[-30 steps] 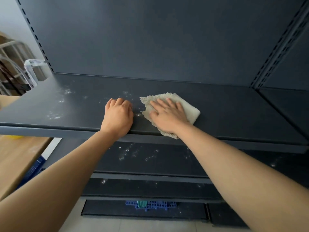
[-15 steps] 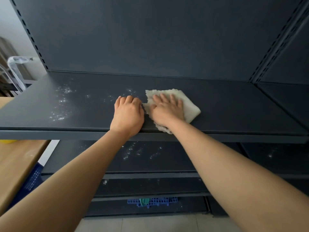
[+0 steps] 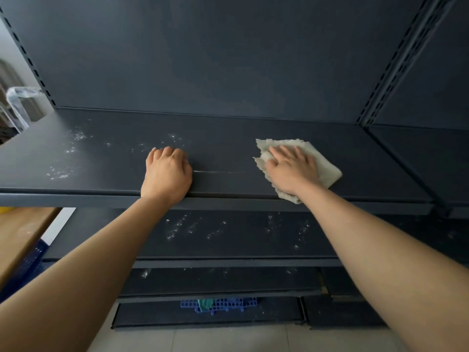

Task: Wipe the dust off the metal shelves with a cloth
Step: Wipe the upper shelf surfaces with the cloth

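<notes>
Head view shows both our hands on the top metal shelf (image 3: 253, 128), which is dark and matte. Our right hand (image 3: 291, 171) lies flat on the pale cloth (image 3: 327, 171) with the fingers straight and a little spread, pressing it onto the shelf. The cloth sits on the right part of this shelf, and one corner hangs over the front edge. Our left hand (image 3: 166, 174) rests near the front edge, well apart from the cloth, with the fingers curled into a loose fist and nothing inside it. White dust (image 3: 78, 135) is scattered on the shelf to the left of this hand, and a thin white streak (image 3: 218, 172) runs between the two hands. We see more white specks on the lower shelf (image 3: 241, 240). A wooden desk (image 3: 20, 229) stands at the left, and a blue perforated plastic piece (image 3: 228, 304) lies at the bottom.
</notes>
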`<action>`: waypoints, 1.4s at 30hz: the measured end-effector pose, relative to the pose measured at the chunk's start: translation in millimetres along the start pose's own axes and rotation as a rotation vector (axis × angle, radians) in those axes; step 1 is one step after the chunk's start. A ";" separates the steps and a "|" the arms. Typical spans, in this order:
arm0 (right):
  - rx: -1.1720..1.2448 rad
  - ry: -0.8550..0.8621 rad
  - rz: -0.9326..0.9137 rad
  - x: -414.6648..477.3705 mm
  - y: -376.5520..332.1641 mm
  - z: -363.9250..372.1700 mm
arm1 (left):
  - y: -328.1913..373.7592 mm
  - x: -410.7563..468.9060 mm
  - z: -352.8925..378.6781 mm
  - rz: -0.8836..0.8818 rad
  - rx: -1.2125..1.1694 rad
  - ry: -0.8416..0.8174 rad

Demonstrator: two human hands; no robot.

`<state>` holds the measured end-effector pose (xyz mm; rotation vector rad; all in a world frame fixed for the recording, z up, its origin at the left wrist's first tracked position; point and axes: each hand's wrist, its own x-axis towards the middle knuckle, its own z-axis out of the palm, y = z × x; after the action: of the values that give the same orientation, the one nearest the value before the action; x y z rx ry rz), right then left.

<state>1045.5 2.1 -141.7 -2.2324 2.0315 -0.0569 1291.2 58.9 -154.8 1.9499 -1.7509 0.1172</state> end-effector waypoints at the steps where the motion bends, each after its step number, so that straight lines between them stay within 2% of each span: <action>1: -0.005 -0.001 0.021 0.5 11.2 -1.1 | 7.4 -1.0 2.2 0.002 -0.003 0.006; 6: -0.013 0.009 0.044 4.9 33.2 -4.3 | 26.7 -3.0 9.7 0.006 0.006 0.029; 14: -0.022 -0.005 -0.049 11.9 12.1 -2.9 | 28.9 -4.6 9.2 -0.030 0.019 0.073; 23: -0.002 -0.032 -0.180 7.8 -73.2 5.1 | 15.3 -2.3 3.2 0.028 -0.042 0.066; 32: 0.014 -0.032 -0.242 38.6 -173.2 16.9 | -93.0 13.2 -34.2 -0.066 0.031 0.032; 42: 0.040 -0.063 -0.293 69.1 -220.0 20.5 | -103.9 18.3 -31.1 -0.011 -0.073 0.029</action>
<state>1272.1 -45.4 -140.3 -2.4543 1.6437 -0.0526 1401.2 59.3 -153.2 1.8962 -1.7021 0.0761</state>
